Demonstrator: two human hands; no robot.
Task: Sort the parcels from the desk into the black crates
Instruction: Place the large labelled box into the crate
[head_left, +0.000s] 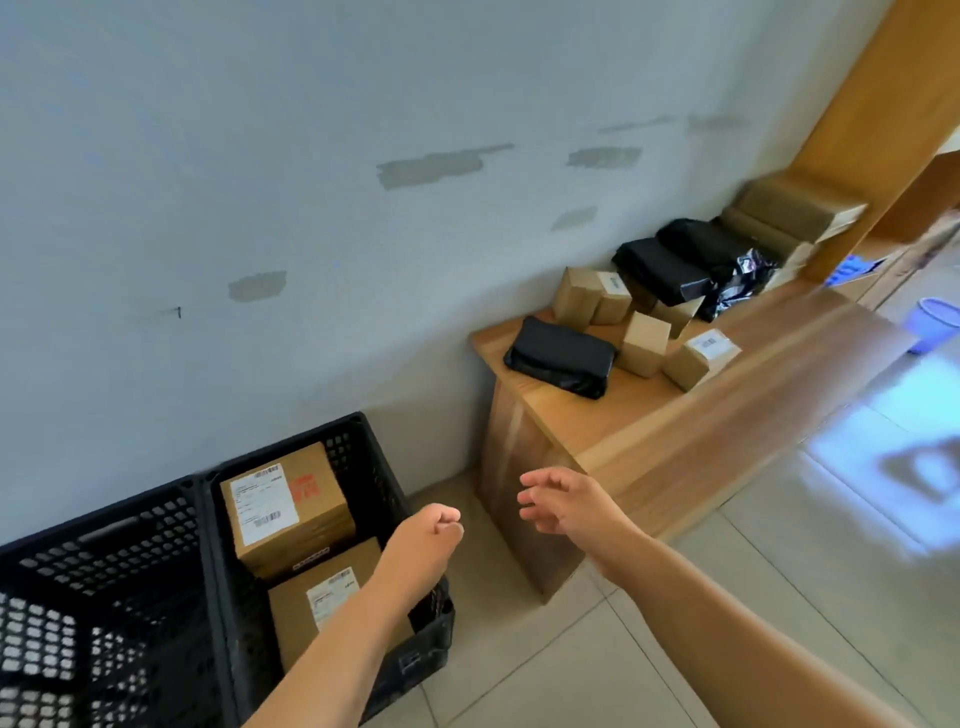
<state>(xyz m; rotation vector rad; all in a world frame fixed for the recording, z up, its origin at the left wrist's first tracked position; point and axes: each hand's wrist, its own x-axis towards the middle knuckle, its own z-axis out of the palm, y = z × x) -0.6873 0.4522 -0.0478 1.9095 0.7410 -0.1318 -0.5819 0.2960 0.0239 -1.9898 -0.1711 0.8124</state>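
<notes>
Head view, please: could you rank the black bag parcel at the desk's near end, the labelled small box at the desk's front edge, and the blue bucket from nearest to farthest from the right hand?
From the right hand:
1. Black bag parcel, near end of the desk.
2. Labelled small box, front edge, further along the desk.
3. Blue bucket, on the floor beyond the desk.

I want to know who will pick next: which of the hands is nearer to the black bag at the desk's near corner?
Right. The right hand hangs below the black bag, beside the desk; the left hand is lower-left, over the crate.
</notes>
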